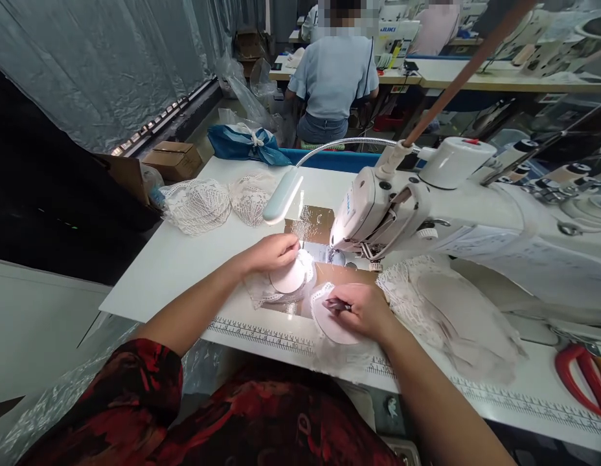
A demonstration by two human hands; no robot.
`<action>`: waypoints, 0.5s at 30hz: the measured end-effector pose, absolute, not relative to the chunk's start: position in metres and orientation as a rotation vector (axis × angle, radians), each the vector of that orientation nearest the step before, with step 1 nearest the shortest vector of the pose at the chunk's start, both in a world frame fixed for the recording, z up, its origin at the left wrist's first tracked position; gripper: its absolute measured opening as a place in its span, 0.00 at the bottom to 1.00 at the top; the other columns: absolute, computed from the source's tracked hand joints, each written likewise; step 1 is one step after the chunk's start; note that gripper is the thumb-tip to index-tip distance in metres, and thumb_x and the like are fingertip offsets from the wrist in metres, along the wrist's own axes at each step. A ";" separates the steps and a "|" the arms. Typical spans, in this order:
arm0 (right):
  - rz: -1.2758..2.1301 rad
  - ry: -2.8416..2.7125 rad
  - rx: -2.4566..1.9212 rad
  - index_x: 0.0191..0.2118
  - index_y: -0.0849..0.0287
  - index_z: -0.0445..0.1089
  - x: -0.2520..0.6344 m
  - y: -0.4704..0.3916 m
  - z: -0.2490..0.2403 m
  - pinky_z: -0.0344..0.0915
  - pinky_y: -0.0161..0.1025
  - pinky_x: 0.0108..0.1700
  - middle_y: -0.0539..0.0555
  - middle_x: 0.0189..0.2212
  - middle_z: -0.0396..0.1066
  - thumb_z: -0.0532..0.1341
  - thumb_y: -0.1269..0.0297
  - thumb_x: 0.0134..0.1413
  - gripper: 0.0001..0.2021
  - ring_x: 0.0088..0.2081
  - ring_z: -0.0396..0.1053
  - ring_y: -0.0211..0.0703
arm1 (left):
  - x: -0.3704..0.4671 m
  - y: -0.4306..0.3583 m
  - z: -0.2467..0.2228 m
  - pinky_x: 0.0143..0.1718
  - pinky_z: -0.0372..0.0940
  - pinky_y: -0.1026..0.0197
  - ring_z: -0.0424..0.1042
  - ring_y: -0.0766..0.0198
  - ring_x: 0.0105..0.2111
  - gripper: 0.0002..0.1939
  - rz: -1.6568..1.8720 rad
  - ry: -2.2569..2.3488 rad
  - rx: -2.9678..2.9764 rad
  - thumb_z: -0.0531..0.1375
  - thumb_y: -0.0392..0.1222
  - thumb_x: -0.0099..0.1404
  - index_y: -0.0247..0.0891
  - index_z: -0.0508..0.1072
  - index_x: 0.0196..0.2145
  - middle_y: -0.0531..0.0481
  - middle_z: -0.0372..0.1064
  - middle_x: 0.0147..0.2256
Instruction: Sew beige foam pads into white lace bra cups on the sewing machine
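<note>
Hiding needle: left hand [274, 252] | right hand [361, 310] covers lace piece [329, 323]

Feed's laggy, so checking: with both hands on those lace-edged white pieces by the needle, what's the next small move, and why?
Probably slide the round white lace-edged piece a little further toward the white sewing machine's needle area. The left hand presses that piece flat just short of it, under the lamp's light. The right hand rests on a second lace-edged white piece, nearer the table's front edge, holding a small dark tool.

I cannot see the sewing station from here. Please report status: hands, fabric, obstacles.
Left hand presses a lace-edged fabric piece by the needle. Right hand holds a small dark tool on another piece. Lamp overhead, clear.
</note>
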State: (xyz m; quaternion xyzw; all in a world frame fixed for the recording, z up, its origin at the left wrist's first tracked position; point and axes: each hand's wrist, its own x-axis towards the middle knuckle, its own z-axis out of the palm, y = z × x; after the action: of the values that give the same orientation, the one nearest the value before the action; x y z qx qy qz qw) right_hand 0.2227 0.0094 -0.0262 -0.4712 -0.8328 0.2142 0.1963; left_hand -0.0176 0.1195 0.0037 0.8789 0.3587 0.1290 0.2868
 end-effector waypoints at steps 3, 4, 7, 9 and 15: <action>0.747 -2.134 -1.345 0.28 0.58 0.69 0.221 0.012 -0.021 0.59 0.35 0.33 0.51 0.26 0.71 0.55 0.53 0.59 0.16 0.29 0.66 0.39 | -0.018 0.104 0.003 0.29 0.56 0.64 0.60 0.66 0.27 0.05 0.426 0.866 2.264 0.51 0.39 0.65 0.38 0.63 0.31 0.54 0.62 0.28; 0.779 -2.049 -1.378 0.32 0.58 0.71 0.219 0.014 -0.018 0.61 0.36 0.35 0.52 0.29 0.72 0.56 0.51 0.59 0.15 0.32 0.68 0.40 | -0.017 0.100 0.002 0.30 0.55 0.64 0.59 0.67 0.27 0.04 0.452 0.830 2.253 0.52 0.39 0.64 0.38 0.63 0.32 0.54 0.62 0.28; 0.831 -1.880 -1.501 0.44 0.57 0.71 0.209 0.021 -0.009 0.63 0.38 0.39 0.54 0.39 0.74 0.61 0.50 0.54 0.18 0.38 0.70 0.44 | -0.013 0.093 0.001 0.30 0.56 0.64 0.59 0.67 0.27 0.04 0.482 0.724 2.198 0.54 0.39 0.63 0.37 0.64 0.35 0.54 0.62 0.29; 0.870 -1.885 -1.553 0.45 0.57 0.71 0.200 0.025 -0.005 0.63 0.37 0.36 0.53 0.37 0.74 0.62 0.52 0.52 0.18 0.36 0.69 0.43 | -0.011 0.090 0.000 0.31 0.57 0.64 0.60 0.67 0.28 0.04 0.492 0.655 2.146 0.55 0.39 0.62 0.37 0.65 0.36 0.54 0.63 0.30; 0.888 -1.863 -1.481 0.26 0.58 0.67 0.182 0.030 -0.005 0.57 0.35 0.30 0.48 0.23 0.66 0.57 0.56 0.56 0.13 0.27 0.62 0.38 | -0.013 0.094 -0.007 0.36 0.62 0.62 0.65 0.63 0.35 0.16 0.591 0.616 2.062 0.60 0.44 0.59 0.36 0.67 0.43 0.50 0.66 0.36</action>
State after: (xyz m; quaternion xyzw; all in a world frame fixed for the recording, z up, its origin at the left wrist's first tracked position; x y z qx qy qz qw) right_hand 0.1822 0.0301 -0.0047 -0.5569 -0.7005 0.3340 0.2960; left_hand -0.0126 0.0939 -0.0068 0.8300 0.2480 0.2379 0.4393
